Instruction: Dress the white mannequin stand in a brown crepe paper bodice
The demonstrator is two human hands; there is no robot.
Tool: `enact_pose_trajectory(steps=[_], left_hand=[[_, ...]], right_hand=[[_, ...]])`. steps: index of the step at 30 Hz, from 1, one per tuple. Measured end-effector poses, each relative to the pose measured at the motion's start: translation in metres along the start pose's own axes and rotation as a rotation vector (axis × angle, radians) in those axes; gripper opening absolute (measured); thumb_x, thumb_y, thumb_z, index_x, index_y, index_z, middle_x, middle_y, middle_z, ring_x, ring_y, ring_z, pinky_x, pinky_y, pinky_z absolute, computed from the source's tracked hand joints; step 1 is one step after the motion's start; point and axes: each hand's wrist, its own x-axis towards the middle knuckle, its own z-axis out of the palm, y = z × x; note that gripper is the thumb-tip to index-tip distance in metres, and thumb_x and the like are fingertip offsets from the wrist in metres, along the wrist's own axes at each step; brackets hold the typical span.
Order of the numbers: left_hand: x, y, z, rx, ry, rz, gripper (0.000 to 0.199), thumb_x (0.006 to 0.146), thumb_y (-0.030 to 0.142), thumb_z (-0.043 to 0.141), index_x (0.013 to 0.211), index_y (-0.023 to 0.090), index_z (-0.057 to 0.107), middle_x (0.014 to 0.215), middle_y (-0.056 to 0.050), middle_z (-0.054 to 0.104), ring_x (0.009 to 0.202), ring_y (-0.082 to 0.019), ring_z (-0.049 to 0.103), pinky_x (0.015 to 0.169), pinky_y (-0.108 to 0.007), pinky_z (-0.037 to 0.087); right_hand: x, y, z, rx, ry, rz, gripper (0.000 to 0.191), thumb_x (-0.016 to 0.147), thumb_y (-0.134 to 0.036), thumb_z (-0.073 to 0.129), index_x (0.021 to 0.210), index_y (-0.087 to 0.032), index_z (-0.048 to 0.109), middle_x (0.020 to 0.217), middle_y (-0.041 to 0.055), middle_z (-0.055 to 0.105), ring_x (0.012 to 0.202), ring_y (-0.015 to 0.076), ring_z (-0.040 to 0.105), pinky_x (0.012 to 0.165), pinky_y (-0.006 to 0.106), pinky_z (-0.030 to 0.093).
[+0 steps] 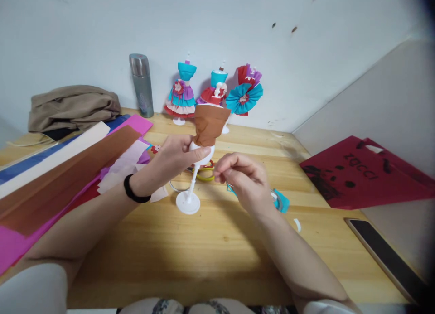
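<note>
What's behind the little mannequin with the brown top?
Behind the brown-topped mannequin stands another mannequin in a turquoise bodice, with red below. Lower down shows a yellow-and-red loop, possibly a scissors handle. Part of that other skirt is covered, so I can't see it all.

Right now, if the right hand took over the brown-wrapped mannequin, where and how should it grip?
Judging by its shape, the right hand would do best on the thin white pole, coming from the right: the left hand holds the white hips, the brown wrap could crease, and the bare pole looks slim enough to close around.
</note>
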Motion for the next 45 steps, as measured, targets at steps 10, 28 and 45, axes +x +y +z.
enact_pose_trajectory(steps=[10,28,45], left_hand=[[0.001,0.014,-0.023,0.023,0.11,0.024,0.029,0.083,0.039,0.067,0.083,0.011,0.068,0.078,-0.005,0.071,0.074,-0.016,0.065,0.066,-0.026,0.05],[0.005,0.004,-0.01,-0.036,-0.103,-0.115,0.03,0.08,0.038,0.065,0.087,0.009,0.067,0.083,-0.008,0.071,0.079,-0.019,0.066,0.071,-0.029,0.049],[0.004,-0.016,0.004,-0.098,-0.311,-0.112,0.031,0.083,0.045,0.062,0.079,0.014,0.065,0.078,-0.004,0.065,0.072,-0.016,0.06,0.068,-0.027,0.049]], right_hand=[[0.007,0.008,-0.02,0.043,-0.024,0.08,0.01,0.075,-0.02,0.052,0.065,-0.021,0.056,0.052,-0.003,0.051,0.046,0.012,0.043,0.044,0.026,0.033],[0.019,0.015,-0.032,-0.13,-0.006,0.052,0.029,0.083,-0.043,0.067,0.067,-0.022,0.056,0.057,-0.0003,0.06,0.048,0.0122,0.051,0.044,0.027,0.04],[0.031,0.017,-0.062,-0.699,0.276,-0.312,0.009,0.08,-0.018,0.064,0.071,-0.02,0.063,0.082,0.0054,0.073,0.078,0.0205,0.067,0.071,0.034,0.051]])
